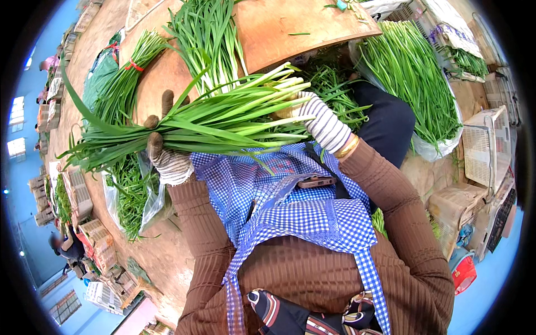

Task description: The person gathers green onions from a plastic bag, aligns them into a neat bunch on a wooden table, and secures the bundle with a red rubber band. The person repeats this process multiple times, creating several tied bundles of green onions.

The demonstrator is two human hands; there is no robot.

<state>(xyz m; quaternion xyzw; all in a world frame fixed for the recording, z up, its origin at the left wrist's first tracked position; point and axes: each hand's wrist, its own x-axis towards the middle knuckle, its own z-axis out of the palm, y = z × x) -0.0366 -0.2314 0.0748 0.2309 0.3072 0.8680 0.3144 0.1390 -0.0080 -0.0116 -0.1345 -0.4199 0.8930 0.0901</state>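
Observation:
A loose bunch of garlic chives (217, 121) lies across both my hands above my lap, leaves to the left and pale stem ends to the right. My left hand (165, 153), in a striped glove with dirty brown fingertips, grips the leafy part. My right hand (310, 111), in a similar striped glove, is at the stem ends; its fingers are mostly hidden behind them. Behind the bunch, more loose chives (209, 46) rest on a wooden board (293, 42). At the board's left lies a chive bundle (125, 79) tied with a red band (134, 65).
A plastic-lined container of upright chives (412, 83) stands at right. Leaf scraps fill a clear plastic bag (146, 197) at lower left and lie under the board (335, 83). Plastic crates (488, 146) line the right side. A phone (317, 182) sits in the checked apron (293, 213). Another person (69, 247) is far left.

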